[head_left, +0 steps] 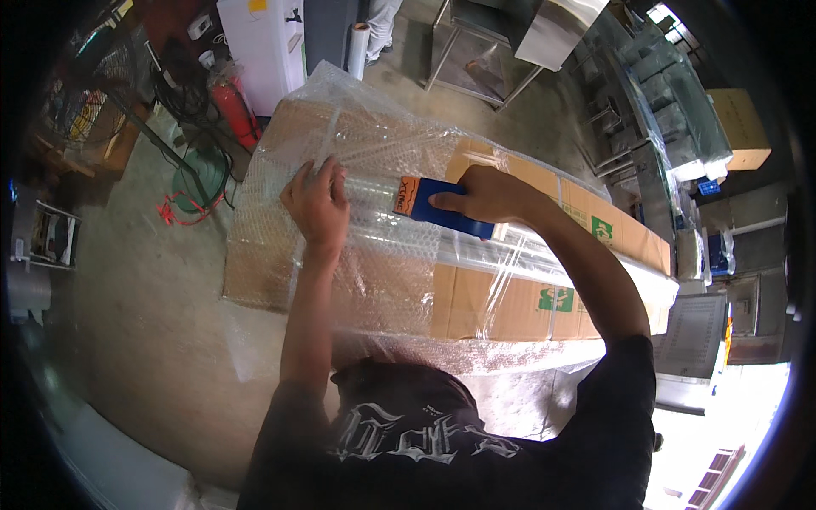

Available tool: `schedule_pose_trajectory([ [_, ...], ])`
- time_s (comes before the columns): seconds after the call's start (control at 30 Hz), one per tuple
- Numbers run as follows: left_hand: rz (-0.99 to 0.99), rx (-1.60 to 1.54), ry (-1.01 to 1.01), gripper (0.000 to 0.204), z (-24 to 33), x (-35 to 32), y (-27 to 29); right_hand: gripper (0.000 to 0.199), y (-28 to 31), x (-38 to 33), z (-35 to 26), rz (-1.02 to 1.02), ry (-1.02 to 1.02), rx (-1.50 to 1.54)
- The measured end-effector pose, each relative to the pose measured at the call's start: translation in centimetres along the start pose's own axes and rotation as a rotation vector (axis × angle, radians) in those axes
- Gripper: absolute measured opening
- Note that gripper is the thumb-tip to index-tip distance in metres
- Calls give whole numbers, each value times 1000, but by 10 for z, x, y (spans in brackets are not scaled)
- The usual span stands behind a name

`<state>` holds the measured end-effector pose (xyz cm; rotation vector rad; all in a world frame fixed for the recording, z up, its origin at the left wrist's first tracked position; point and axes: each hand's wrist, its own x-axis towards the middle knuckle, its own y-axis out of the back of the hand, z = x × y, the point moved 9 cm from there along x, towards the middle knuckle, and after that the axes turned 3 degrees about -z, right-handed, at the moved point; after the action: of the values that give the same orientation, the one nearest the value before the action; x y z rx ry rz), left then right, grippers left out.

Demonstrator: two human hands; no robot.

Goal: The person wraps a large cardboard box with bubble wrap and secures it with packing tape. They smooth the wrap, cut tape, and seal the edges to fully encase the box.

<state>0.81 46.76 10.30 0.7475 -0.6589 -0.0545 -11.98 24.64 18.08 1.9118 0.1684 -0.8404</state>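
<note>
A long cardboard box [510, 306] lies across the middle, its left part wrapped in clear bubble wrap [382, 280]. My right hand [497, 195] grips a blue hand-held tape dispenser [450, 208] with an orange label, close over the top of the box. Its thumb lies across the near side of the tool. My left hand [320, 208] rests on the bubble wrap to the left of the dispenser, fingers bent and a little apart, fingertips against the wrap. A shiny clear strip runs over the wrap between the hands; where it ends cannot be made out.
A red fire extinguisher [235, 106] and a pedestal fan [110, 85] stand at the far left. Behind the box are a white cabinet [263, 51], a roll of clear film [359, 49], a person's legs [382, 30] and a metal table [467, 64]. Wrapped goods line the right side.
</note>
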Motion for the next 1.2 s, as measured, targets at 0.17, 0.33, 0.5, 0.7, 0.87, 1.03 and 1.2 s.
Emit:
schedule_pose_trajectory([
  [0.17, 41, 203, 9, 54, -10, -2, -6, 76, -6, 13, 14, -68, -31, 29],
  [0.33, -33, 240, 45, 56, -14, -2, -10, 74, -3, -2, 50, -68, -82, -62],
  [0.5, -101, 275, 16, 55, -6, -4, -25, 72, -5, -16, 68, -46, -118, -53],
  [0.7, -132, 293, 58, 54, -15, -9, -28, 67, 1, -47, 97, -30, -162, -71],
  [0.87, -134, 315, 104, 58, -9, -6, -25, 65, 5, -83, 145, 37, -101, 71],
  [1.03, 79, 189, 23, 62, 68, -30, -8, 63, 0, -102, 207, 45, -167, 21],
  [1.2, -346, -234, -532, 59, 232, -94, -70, 64, -10, -117, 247, 41, -189, 43],
])
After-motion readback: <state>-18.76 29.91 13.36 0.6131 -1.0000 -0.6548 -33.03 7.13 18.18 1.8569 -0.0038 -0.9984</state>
